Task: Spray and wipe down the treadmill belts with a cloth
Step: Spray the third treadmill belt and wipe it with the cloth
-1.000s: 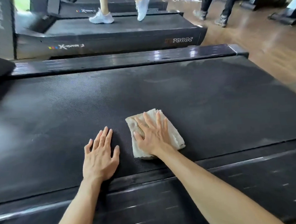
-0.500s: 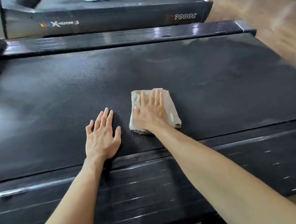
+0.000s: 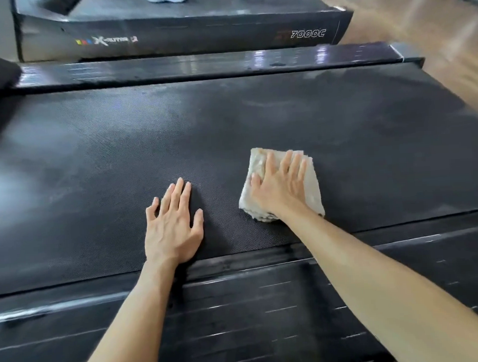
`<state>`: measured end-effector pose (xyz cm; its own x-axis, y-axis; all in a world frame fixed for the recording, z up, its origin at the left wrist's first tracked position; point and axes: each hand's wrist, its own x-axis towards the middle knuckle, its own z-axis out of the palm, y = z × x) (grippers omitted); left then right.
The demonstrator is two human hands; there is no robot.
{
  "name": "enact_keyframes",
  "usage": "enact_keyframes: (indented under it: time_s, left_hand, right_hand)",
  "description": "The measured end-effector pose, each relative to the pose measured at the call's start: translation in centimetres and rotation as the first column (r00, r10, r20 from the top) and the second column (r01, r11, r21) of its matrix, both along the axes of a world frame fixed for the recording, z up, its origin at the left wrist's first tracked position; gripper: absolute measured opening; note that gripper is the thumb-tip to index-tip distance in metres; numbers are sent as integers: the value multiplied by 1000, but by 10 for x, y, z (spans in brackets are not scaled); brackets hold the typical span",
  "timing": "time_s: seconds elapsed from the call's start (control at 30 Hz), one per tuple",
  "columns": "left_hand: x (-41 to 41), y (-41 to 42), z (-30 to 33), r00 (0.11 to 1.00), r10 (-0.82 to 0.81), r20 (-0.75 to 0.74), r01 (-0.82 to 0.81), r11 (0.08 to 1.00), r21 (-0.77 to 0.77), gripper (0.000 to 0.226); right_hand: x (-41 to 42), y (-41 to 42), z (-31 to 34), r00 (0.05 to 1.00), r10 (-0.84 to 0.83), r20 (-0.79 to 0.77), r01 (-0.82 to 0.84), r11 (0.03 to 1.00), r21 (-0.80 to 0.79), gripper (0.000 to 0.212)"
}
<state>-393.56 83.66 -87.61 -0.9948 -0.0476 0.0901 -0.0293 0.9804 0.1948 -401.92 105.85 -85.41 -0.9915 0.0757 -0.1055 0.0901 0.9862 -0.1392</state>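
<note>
- I have my right hand [image 3: 281, 188] flat on the folded cloth [image 3: 311, 186], fingers straight and slightly spread, pressing it onto the treadmill belt [image 3: 256, 119] near its near edge, right of centre.
- My left hand [image 3: 172, 226] rests flat on the bare belt just left of the cloth, fingers together, thumb out.
- Status: wiping is under way. Dull, smeared patches show on the far half and left end; I judge those areas unfinished.
- No spray bottle is in view.
- The next treadmill [image 3: 183, 37], far side, is occupied; I judge it not yet wiped.
</note>
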Motion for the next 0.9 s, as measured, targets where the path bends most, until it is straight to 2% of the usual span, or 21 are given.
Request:
enact_keyframes:
  time_s: [0.27,0.37,0.47,0.53,0.63,0.73,0.77,0.87,0.9]
  left_hand:
    - [-1,-1,-2,1000,1,-1,-1,1000,-11,76]
    - [-1,0,-1,1000,4,2,-4,1000,-5,76]
    - [-1,-1,-2,1000,2,1,-2,1000,-4,76]
    - [-1,-1,-2,1000,3,-5,-3,1000,-6,77]
    - [-1,0,-2,1000,-1,-10,1,1000,4,77]
    - [-1,0,-2,1000,0,-17,0,1000,7,77]
    - [-1,0,-2,1000,2,-17,-2,1000,9,77]
    - [-1,0,-2,1000,0,-12,0,1000,0,77]
    - [-1,1,-2,1000,-1,-13,1,1000,2,77]
  right_hand:
    - [-52,-44,-2,973,226,-45,-227,974,-19,72]
    - [-57,-42,4,959,282,-29,-284,954,-96,68]
    - [-57,-21,23,975,190,-119,-205,969,-138,62]
    - [-51,2,39,986,3,-168,-29,987,-155,61]
    - [-43,31,56,975,-219,-17,209,949,-234,81]
    - [-38,35,64,941,-268,207,318,910,-267,104]
    - [-36,32,66,933,-250,257,317,910,-266,101]
    - [-39,28,70,919,-187,347,289,919,-268,58]
    - [-41,28,70,910,-174,376,291,914,-281,50]
